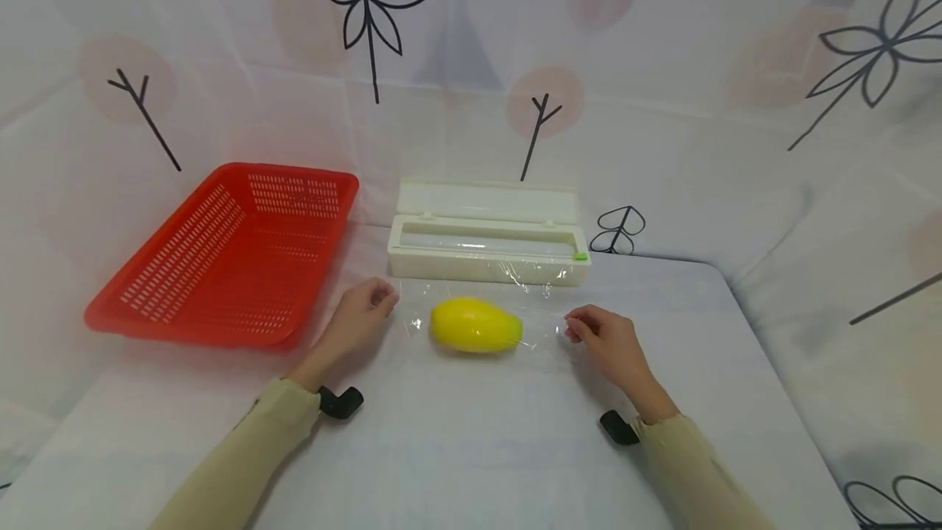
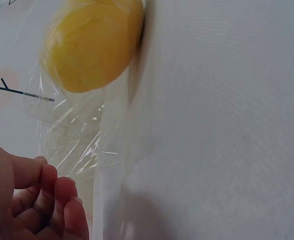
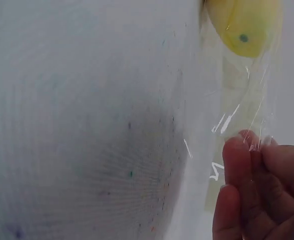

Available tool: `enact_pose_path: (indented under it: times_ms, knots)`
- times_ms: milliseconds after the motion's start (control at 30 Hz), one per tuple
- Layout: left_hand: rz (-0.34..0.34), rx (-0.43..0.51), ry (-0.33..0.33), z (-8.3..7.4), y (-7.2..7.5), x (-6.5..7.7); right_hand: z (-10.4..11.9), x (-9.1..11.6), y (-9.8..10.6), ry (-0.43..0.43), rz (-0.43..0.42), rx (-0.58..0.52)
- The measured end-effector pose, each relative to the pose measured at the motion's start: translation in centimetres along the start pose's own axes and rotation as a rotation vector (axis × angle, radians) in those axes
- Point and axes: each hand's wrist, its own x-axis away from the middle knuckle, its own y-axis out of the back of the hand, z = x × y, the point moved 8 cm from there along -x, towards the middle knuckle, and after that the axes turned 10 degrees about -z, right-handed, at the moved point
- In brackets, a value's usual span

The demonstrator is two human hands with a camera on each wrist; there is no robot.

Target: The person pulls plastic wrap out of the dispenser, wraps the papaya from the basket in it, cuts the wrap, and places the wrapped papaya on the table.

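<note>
A plump yellow fruit [image 1: 471,325] with a greenish tip lies on its side on the white table. Clear cling film [image 1: 415,322] stretches over it, wrinkled and shiny toward both ends. My left hand [image 1: 359,316] pinches the film's left edge between thumb and index finger, the other fingers curled below, as the left wrist view shows. On the other side, my right hand [image 1: 609,343] pinches the right edge of the film, its thumb and fingertips [image 3: 237,155] meeting on a gathered bit. Both hands stand a short way from the fruit.
Behind the fruit stands a white cling film dispenser [image 1: 489,268], its lid raised and a roll inside. A red plastic basket [image 1: 302,301] with slotted walls sits to the left, close to my left forearm. A patterned cloth [image 1: 662,105] hangs behind the table.
</note>
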Motion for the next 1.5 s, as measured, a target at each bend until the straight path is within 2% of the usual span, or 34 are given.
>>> enact_pose_path:
  times_ms: [267,367,467,667,900,1000,1067,1133,1200,1267,1367,1500]
  knots:
    - [0.074,-0.052,0.068,0.8,-1.0,0.4,-1.1,-0.3,-1.5,-0.107,0.105,-0.005]
    - [0.097,-0.062,0.095,1.1,-1.1,0.6,-1.3,-0.2,-1.6,-0.115,0.105,-0.010]
    - [0.095,-0.052,0.076,0.9,-0.8,0.7,-1.1,-0.1,-1.4,-0.103,0.086,-0.006]
    - [0.014,-0.012,-0.041,-0.6,0.4,0.5,-0.6,0.0,-0.9,-0.082,0.069,-0.005]
    - [-0.144,0.044,-0.157,-2.2,1.9,0.5,0.0,0.2,-0.7,-0.076,0.067,-0.025]
    - [-0.209,0.072,-0.243,-3.2,2.4,0.8,0.1,0.4,-0.7,-0.081,0.068,-0.030]
    - [-0.221,0.091,-0.356,-4.3,2.4,1.3,0.1,0.5,-0.8,-0.084,0.068,-0.029]
    - [-0.191,0.100,-0.486,-5.7,1.9,2.0,0.0,0.6,-0.8,-0.083,0.067,-0.030]
    - [-0.123,0.076,-0.612,-7.0,0.8,3.0,0.0,0.6,-0.9,-0.080,0.063,-0.030]
    - [-0.038,0.026,-0.683,-8.0,-0.5,3.9,0.1,0.6,-0.9,-0.078,0.060,-0.032]
    - [0.062,-0.086,-0.703,-8.5,-2.2,4.7,0.0,0.7,-0.9,-0.085,0.063,-0.026]
    - [0.114,-0.172,-0.676,-8.5,-3.3,5.1,0.0,0.8,-0.9,-0.079,0.070,-0.035]
